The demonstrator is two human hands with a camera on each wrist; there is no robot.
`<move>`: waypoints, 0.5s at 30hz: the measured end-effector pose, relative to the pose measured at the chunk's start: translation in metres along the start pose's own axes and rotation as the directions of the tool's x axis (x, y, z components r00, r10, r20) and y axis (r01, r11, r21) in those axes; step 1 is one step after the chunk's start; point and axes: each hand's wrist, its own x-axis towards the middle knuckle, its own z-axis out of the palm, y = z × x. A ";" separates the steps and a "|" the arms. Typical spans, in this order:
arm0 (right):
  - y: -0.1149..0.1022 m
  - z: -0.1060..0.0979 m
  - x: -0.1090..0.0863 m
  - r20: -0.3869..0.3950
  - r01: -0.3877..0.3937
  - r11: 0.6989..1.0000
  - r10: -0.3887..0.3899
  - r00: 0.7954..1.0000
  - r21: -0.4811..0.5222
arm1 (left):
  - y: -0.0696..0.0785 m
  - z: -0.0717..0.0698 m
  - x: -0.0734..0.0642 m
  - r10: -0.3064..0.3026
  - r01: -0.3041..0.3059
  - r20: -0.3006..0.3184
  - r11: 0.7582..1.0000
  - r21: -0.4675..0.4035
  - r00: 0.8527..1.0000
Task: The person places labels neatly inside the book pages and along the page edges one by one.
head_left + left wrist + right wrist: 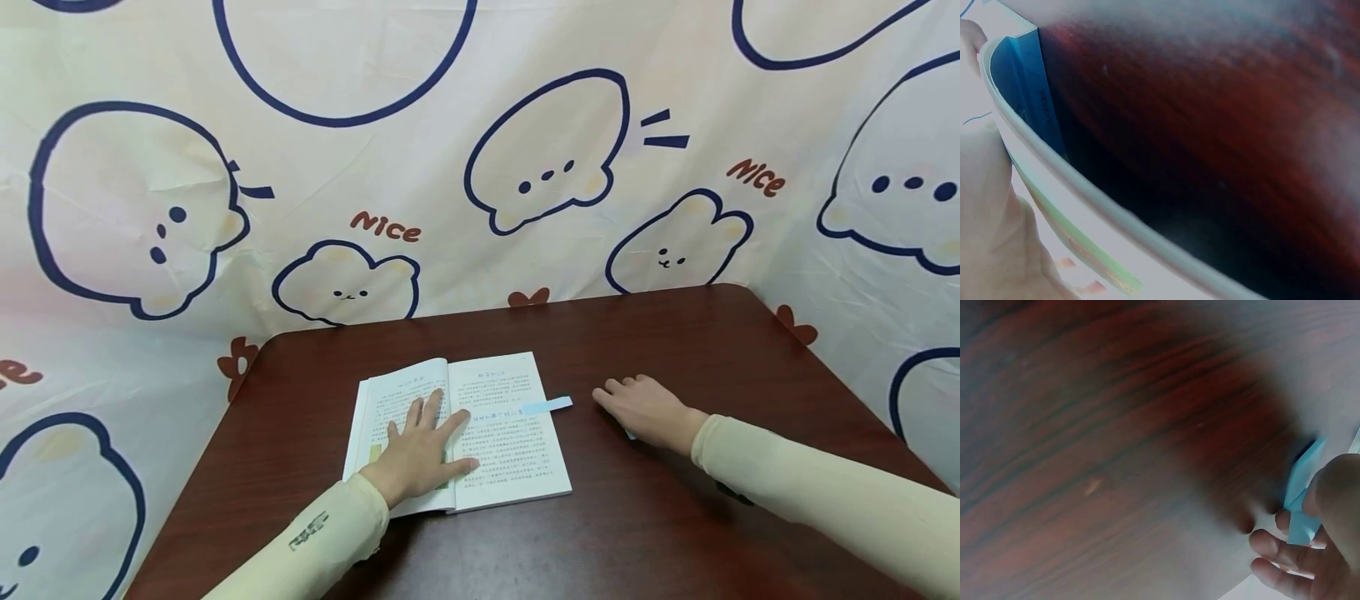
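An open book (502, 467) with printed pages lies on the dark wooden table. Spread across its inner left page and the fold, my left hand (420, 450) rests with fingers apart. A light blue sticky strip (558, 403) lies on the right page and juts past its outer edge. Right of the book, my right hand (652, 408) is low over the table. In the right wrist view its thumb and fingers pinch a light blue sticky note (1302, 526), partly hidden by the thumb. The left wrist view shows the book's curved page edges (1079, 178) and blue cover (1041, 100).
The brown table (300, 375) has rounded back corners. Behind it and at both sides hangs a pale curtain (450, 183) with cartoon outlines and red lettering.
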 end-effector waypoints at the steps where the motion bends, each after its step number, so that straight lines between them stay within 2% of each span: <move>1: 0.000 0.000 0.001 0.007 -0.006 1.000 0.006 1.000 -0.001 | 0.000 0.000 0.000 -0.001 0.001 -0.001 1.000 -0.001 1.000; 8: -0.005 -0.004 0.005 0.054 -0.078 0.996 0.075 0.996 0.045 | 0.000 0.000 0.000 -0.003 0.003 -0.002 1.000 -0.005 1.000; 15: -0.008 -0.006 0.005 0.056 -0.090 0.996 0.090 0.994 0.006 | -0.001 0.001 -0.001 -0.005 0.005 0.000 1.000 -0.006 1.000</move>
